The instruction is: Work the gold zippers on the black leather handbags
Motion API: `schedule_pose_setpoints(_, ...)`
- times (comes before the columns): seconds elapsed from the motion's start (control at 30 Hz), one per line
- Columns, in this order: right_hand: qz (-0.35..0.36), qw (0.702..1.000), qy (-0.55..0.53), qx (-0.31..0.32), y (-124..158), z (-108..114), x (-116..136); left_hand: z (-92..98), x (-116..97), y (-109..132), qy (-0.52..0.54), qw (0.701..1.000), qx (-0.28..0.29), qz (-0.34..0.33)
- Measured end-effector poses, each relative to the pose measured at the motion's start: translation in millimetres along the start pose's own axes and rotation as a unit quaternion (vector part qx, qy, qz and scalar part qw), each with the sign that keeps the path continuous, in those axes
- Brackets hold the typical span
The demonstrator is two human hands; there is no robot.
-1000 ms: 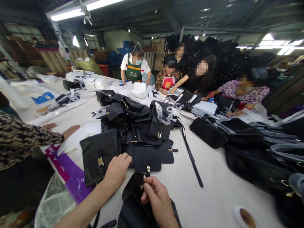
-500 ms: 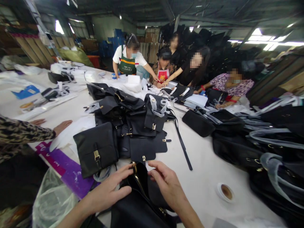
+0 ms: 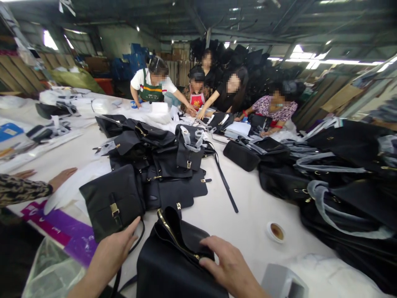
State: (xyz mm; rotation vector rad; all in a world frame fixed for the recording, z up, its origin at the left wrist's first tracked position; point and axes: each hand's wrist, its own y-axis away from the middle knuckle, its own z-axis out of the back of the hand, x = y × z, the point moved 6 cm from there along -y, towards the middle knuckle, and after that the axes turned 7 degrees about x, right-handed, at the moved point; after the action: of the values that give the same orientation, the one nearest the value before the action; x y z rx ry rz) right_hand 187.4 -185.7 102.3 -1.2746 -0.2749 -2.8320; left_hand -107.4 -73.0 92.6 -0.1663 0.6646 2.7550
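Ahead of both grips, a pile of black bags [image 3: 155,157] is spread over the white surface [image 3: 248,215]. Nothing is set between the grips and the bags at hand. Beyond the right grip [image 3: 228,265] a loose black strap [image 3: 225,186] is laid slantwise. Off to that grip's right a tape roll [image 3: 275,231] is parked, and a grey box [image 3: 283,283] is caught just beside the wrist. Further right, a heap of dark bags with wrapped handles [image 3: 338,194] is stacked. Left of the left grip [image 3: 113,252], a purple sheet [image 3: 62,231] and a clear plastic bag [image 3: 52,273] are seen. Past them a co-worker's hand [image 3: 62,178] is pressed flat on white paper [image 3: 77,182].

Counts now: five people [image 3: 198,89] are gathered at the far end. One tape roll, one loose strap and two co-worker's hands are counted.

The left grip is released, fingers spread. Its fingertips are set against the near corner of the flat clasp bag [image 3: 105,194], which is lying just ahead of it with one gold clasp [image 3: 114,210] showing. The right grip is released too, laid palm down on the open black bag [image 3: 173,269], with fingers touching the gold zip edge [image 3: 176,239]. That bag is found directly under the right grip and just right of the left grip, its mouth gaping away from the wrists.
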Motion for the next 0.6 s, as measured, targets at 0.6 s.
schedule_pose_setpoints(0.6,-0.187,0.94,-0.279,-0.057,-25,-2,-38,8.4,-56,44,0.16,0.94,0.014,-0.301)
